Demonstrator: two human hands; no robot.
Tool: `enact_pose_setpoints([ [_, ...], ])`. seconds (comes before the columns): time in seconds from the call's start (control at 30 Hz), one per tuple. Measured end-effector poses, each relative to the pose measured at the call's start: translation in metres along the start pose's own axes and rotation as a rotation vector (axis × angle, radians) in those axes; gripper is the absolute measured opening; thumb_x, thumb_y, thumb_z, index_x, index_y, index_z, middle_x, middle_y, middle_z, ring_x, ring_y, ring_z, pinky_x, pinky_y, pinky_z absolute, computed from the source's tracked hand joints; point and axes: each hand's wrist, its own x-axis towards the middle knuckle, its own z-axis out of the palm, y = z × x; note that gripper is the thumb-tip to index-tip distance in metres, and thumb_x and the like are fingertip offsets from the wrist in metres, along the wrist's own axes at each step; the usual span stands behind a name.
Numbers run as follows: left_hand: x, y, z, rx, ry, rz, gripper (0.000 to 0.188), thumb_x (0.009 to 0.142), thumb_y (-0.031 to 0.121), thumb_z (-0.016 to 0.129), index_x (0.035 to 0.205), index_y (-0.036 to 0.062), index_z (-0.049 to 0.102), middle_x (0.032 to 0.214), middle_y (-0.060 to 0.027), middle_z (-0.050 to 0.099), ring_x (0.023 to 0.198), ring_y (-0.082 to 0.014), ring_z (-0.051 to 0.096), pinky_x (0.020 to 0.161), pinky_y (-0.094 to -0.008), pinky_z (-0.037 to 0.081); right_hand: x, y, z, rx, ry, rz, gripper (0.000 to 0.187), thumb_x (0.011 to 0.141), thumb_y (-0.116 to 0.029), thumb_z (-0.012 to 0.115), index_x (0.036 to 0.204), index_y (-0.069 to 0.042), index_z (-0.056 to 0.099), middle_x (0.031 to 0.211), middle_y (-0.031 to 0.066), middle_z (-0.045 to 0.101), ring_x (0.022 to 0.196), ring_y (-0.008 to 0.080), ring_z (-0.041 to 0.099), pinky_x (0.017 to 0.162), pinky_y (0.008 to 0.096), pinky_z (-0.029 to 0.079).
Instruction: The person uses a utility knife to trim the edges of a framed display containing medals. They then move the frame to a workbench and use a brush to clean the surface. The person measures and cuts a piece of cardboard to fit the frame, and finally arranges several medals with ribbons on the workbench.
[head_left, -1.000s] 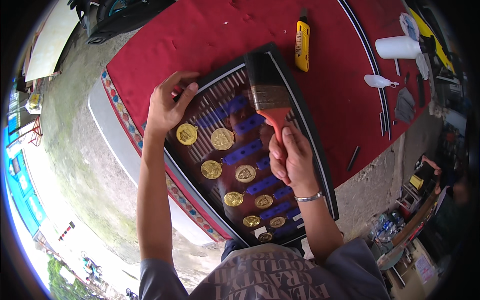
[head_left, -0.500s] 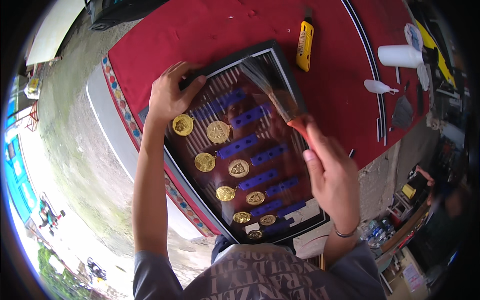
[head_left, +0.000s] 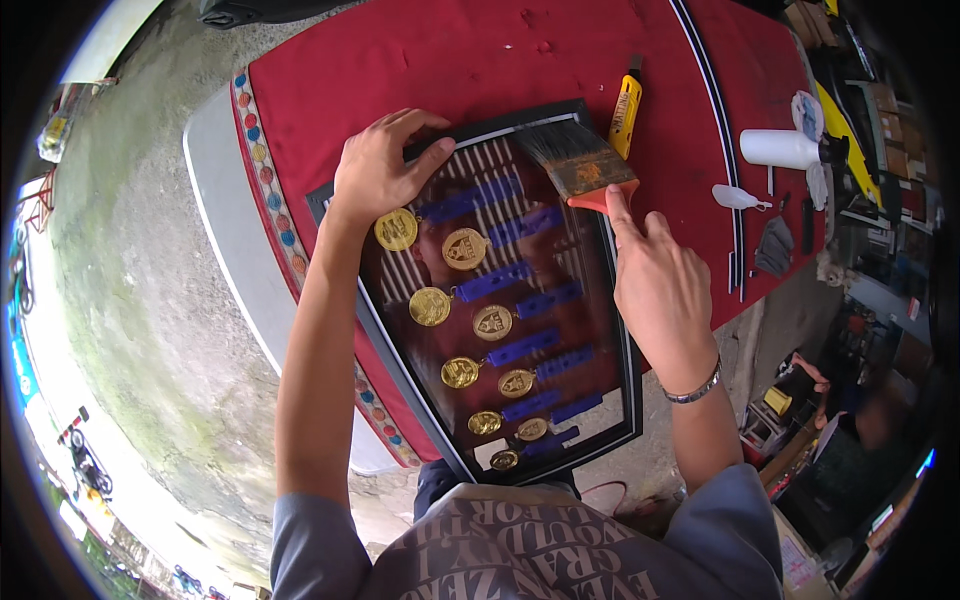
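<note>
A black-edged display frame (head_left: 628,330) lies on a red-covered table. Behind its glossy front, which mirrors parts of the surroundings, are gold medals (head_left: 464,249) with blue ribbons (head_left: 494,281). At the far left corner, my left hand (head_left: 385,165) grips the frame's edge, fingers curled over it and thumb along the border. My right hand (head_left: 662,290) is closed on a wide flat paintbrush (head_left: 590,172) with an orange handle, index finger stretched along it. The dark bristles touch the frame near its far right corner. My palm hides most of the handle.
Just beyond the brush lies a yellow utility knife (head_left: 625,115). Black-and-white strips (head_left: 722,110) run along the right of the red cloth (head_left: 420,60). Farther right are a white bottle (head_left: 779,148), a small squeeze bottle (head_left: 738,197) and a grey cloth (head_left: 774,247).
My right hand has turned the paintbrush from edge-on to broad side and moved it toward the frame's far right corner. My left hand keeps its hold; the whole view has shifted slightly.
</note>
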Motion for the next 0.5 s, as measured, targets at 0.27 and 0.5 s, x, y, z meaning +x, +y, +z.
enact_pose_setpoints([
  [0.27, -0.003, -0.007, 0.000, 0.050, 0.011, 0.098, 0.037, 0.090, 0.033, 0.067, 0.119, 0.0099, 0.067, 0.110, -0.0130, 0.069, 0.103, -0.0314, 0.067, 0.088, -0.0394, 0.052, -0.045, 0.052, 0.001, 0.774, 0.204, -0.197, 0.042, 0.100, -0.014, 0.057, 0.141, -0.007, 0.055, 0.110, 0.0235, 0.067, 0.098, 0.0347, 0.068, 0.084, 0.0367, 0.052],
  [0.5, -0.002, 0.043, 0.045, 0.304, 0.033, 0.359, 0.045, 0.090, 0.038, 0.067, 0.131, 0.0196, 0.064, 0.149, -0.0111, 0.045, 0.136, -0.0331, 0.043, 0.112, -0.0491, 0.035, 0.034, 0.114, 0.089, 0.259, 0.453, 0.367, 0.047, 0.100, -0.019, 0.056, 0.145, -0.008, 0.050, 0.117, 0.0214, 0.064, 0.098, 0.0384, 0.065, 0.088, 0.0429, 0.053],
])
